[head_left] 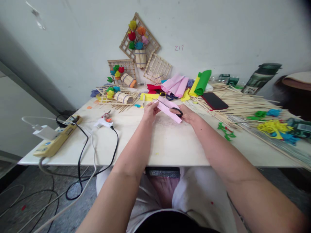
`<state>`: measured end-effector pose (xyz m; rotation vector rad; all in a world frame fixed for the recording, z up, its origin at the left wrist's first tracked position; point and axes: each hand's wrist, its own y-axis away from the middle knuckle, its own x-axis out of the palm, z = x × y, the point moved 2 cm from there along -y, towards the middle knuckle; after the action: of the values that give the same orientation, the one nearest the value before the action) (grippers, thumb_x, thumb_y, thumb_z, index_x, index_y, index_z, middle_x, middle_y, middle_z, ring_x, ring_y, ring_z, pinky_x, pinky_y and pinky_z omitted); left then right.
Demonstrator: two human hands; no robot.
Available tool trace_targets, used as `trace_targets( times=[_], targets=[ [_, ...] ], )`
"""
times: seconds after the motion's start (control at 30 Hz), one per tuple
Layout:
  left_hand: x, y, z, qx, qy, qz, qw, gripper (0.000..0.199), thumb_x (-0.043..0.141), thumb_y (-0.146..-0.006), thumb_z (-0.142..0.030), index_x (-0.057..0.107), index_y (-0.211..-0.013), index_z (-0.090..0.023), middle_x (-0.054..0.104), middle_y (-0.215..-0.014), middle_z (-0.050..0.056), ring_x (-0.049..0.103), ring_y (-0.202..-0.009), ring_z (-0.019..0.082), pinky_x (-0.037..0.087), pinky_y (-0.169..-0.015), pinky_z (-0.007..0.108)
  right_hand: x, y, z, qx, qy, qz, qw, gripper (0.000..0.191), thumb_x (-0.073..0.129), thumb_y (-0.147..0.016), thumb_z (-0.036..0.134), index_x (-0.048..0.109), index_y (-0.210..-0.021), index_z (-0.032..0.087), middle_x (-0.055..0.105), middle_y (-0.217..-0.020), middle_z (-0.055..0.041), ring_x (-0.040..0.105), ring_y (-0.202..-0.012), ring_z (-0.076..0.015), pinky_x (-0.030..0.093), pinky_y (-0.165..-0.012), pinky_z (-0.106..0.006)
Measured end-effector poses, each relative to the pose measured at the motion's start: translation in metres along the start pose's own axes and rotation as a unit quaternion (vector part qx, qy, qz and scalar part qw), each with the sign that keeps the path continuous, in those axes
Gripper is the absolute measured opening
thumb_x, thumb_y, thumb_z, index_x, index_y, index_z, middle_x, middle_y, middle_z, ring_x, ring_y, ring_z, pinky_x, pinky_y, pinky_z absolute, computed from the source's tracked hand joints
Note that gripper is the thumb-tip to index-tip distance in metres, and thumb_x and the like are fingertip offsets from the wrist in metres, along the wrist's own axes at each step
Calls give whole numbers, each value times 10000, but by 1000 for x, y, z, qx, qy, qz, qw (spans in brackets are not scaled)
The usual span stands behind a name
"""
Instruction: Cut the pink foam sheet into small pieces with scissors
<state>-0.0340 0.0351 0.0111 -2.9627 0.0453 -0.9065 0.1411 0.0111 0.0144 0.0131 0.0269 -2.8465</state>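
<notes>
My left hand (151, 111) pinches the left end of a pink paper strip (173, 117) above the white table. Black-handled scissors (177, 111) are held in my right hand (185, 114), with the fingers around the handles. Their blades point left along the strip toward my left hand. The strip slants down to the right, its lower right end sticking out below the scissors. Just behind the hands lie a yellow paper piece (149, 96) and pink paper rolls (176, 84).
A hot glue gun (104, 123) and a power strip (58, 137) with trailing cables are at the left. Stick lattices with paper tulips (139, 35) lean on the wall. To the right are a phone (215, 100), many thin sticks (245, 105), green scraps (226, 131) and a bottle (261, 78).
</notes>
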Motion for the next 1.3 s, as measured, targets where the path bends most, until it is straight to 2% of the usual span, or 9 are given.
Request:
trace_targets(
  times=[0.2, 0.53, 1.0, 1.3],
  targets=[
    [-2, -3, 1, 7, 3, 1, 1000, 240, 760, -593, -199, 540, -677, -155, 617, -638, -11, 597, -592, 106, 500, -677, 266, 0, 2, 2, 0, 27, 7, 1000, 322, 754, -645, 378, 539, -583, 147, 465, -426, 40, 351, -345, -58, 221, -321, -198],
    [2, 1, 1, 4, -3, 20, 1000, 230, 745, -582, -176, 523, -639, -154, 611, -613, -10, 581, -570, 102, 494, -638, 254, 3, 8, 7, 7, 23, 12, 1000, 287, 681, -748, 321, 544, -577, 136, 490, -413, 19, 377, -309, -55, 257, -292, -179],
    [4, 3, 2, -1, -16, 25, 1000, 193, 717, -624, -160, 525, -627, -149, 616, -627, -4, 589, -589, 99, 499, -670, 255, -2, 2, 1, -17, 14, 9, 1000, 347, 732, -684, 414, 524, -588, 154, 468, -448, 36, 367, -358, -56, 237, -325, -192],
    [4, 5, 2, -20, -23, 8, 999, 228, 721, -619, -167, 494, -636, -162, 619, -618, -13, 595, -591, 103, 513, -655, 253, 0, 1, -1, -1, 13, -6, 1000, 344, 760, -656, 383, 511, -579, 158, 442, -451, 49, 344, -377, -55, 224, -336, -190]
  ],
)
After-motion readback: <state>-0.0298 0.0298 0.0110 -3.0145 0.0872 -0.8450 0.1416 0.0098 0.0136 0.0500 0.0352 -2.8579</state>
